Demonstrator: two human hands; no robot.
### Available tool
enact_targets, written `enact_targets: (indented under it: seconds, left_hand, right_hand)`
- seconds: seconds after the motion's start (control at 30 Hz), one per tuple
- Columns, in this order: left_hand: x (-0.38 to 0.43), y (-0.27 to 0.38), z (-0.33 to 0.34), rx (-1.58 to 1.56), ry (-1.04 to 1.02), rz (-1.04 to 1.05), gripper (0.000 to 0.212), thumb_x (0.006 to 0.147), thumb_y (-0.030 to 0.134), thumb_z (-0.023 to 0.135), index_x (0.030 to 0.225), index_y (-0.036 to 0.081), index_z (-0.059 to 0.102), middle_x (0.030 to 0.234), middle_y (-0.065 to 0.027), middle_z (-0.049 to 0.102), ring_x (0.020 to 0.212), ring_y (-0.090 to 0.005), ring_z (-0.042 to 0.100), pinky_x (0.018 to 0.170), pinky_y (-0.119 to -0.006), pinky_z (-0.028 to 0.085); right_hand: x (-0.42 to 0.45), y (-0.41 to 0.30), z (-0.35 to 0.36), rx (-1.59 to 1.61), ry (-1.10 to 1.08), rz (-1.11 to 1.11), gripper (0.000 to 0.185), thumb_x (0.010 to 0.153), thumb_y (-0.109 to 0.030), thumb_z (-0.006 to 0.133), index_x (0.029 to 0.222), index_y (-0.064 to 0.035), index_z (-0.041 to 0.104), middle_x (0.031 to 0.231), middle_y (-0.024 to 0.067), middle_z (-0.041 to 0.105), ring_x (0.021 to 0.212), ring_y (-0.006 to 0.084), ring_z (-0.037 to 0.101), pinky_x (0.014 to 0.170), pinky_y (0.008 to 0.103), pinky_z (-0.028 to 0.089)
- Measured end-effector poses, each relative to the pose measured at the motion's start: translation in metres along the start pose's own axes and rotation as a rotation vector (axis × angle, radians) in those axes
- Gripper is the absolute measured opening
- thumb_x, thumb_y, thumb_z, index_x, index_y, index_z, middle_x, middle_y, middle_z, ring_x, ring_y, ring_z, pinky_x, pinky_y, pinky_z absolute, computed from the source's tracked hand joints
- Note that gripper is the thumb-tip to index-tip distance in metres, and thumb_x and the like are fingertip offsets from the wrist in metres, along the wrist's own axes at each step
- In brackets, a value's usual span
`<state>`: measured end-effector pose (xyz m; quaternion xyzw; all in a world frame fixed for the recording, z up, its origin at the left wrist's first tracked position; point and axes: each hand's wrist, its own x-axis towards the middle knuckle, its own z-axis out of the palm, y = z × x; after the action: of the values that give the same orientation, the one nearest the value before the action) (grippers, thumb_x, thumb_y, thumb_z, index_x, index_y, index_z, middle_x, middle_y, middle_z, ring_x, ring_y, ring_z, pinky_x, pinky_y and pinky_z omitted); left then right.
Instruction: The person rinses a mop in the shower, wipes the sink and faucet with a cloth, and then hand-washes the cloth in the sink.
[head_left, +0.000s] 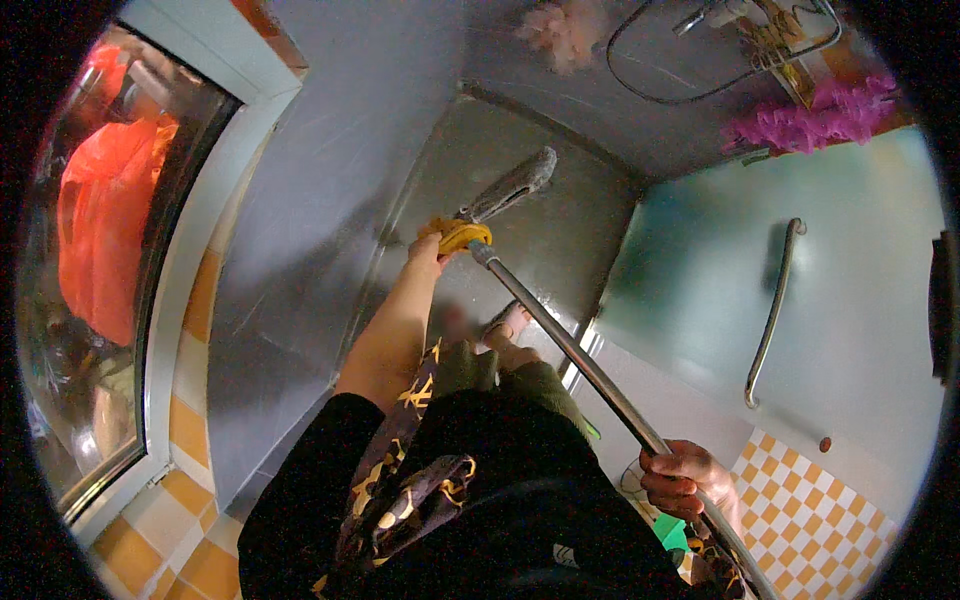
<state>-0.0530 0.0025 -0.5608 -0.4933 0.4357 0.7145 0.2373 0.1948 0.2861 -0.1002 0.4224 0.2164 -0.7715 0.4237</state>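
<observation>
A metal pole (570, 345) runs diagonally across the view, from a grey mop head (514, 184) near the upper middle down to the lower right. My left hand (431, 251) is at the mop-head end, its fingers on a yellow cloth (461, 236) that wraps around the joint below the head. The fingers are partly hidden by the cloth. Lower on the pole, my right hand (686, 480) is closed around the shaft, with the pole continuing past it towards the bottom edge.
A frosted glass panel with a metal handle (772, 315) stands at the right. Grey walls (300, 225) enclose the floor, and a framed window (202, 202) is at the left. A shower hose (660, 97) and a purple mesh sponge (817, 116) are at the upper right.
</observation>
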Motion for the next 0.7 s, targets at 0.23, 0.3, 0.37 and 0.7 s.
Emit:
enact_targets:
  seconds: [0.23,0.3,0.37,0.7]
  left_hand:
    - [-0.066,-0.031,0.055,-0.009,-0.323,-0.017,0.033,0.082,0.014,0.056,0.114,0.006,0.052,0.108,-0.0092,0.060,0.095,-0.0239,0.061,0.079,-0.036,0.053]
    - [-0.079,-0.051,0.053,0.057,-0.374,-0.078,0.033,0.082,0.018,0.054,0.112,0.006,0.052,0.108,-0.0095,0.061,0.095,-0.0237,0.061,0.078,-0.037,0.053]
    - [-0.097,-0.060,0.064,0.110,-0.369,-0.138,0.036,0.082,0.022,0.051,0.114,0.005,0.051,0.109,-0.0102,0.060,0.096,-0.0250,0.061,0.080,-0.039,0.052]
    - [-0.049,-0.043,0.078,0.149,-0.293,-0.045,0.039,0.087,0.030,0.059,0.117,0.006,0.054,0.110,-0.0111,0.063,0.102,-0.0254,0.060,0.089,-0.039,0.049]
  right_hand:
    - [0.039,0.001,-0.045,0.181,-0.124,-0.093,0.021,0.097,-0.014,0.042,0.078,-0.0059,0.044,0.052,-0.0037,0.040,0.033,0.0058,0.038,0.028,0.0211,0.035]
    - [0.049,-0.004,-0.050,0.311,-0.211,-0.120,0.023,0.098,-0.016,0.041,0.076,-0.0073,0.042,0.052,-0.0045,0.039,0.033,0.0052,0.037,0.028,0.0204,0.035]
    - [0.048,-0.004,-0.059,0.226,-0.214,-0.147,0.024,0.098,-0.017,0.040,0.075,-0.0084,0.041,0.053,-0.0050,0.039,0.034,0.0050,0.037,0.027,0.0204,0.035]
    - [-0.011,-0.008,-0.087,-0.093,-0.010,-0.161,0.017,0.093,-0.018,0.053,0.084,-0.0055,0.045,0.050,-0.0042,0.039,0.035,0.0061,0.038,0.029,0.0208,0.032]
